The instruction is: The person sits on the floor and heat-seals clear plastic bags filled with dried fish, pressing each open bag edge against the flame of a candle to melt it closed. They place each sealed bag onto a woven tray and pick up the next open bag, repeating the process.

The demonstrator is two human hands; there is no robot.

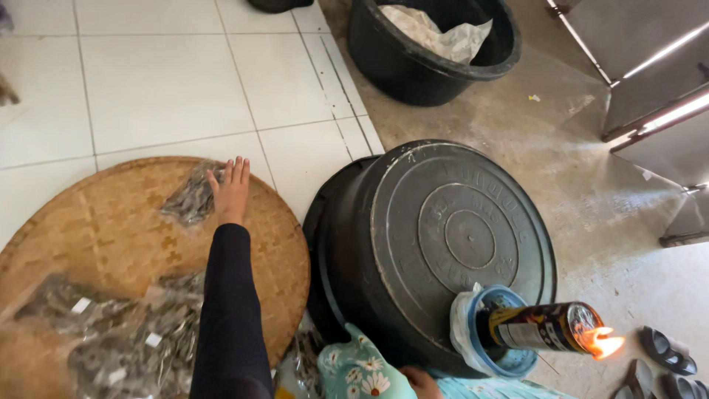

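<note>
A lit can [543, 327] burns by my barely visible right hand [421, 380], grip unclear, while my open left hand [231, 191] touches one small packet [190, 198], more packets [118, 336] piled on the woven tray [111, 229].

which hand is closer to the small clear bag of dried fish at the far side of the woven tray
Left. The left hand lies flat with its fingers against the bag on the woven tray. The right hand is low by the upturned black tub, well away from it.
</note>
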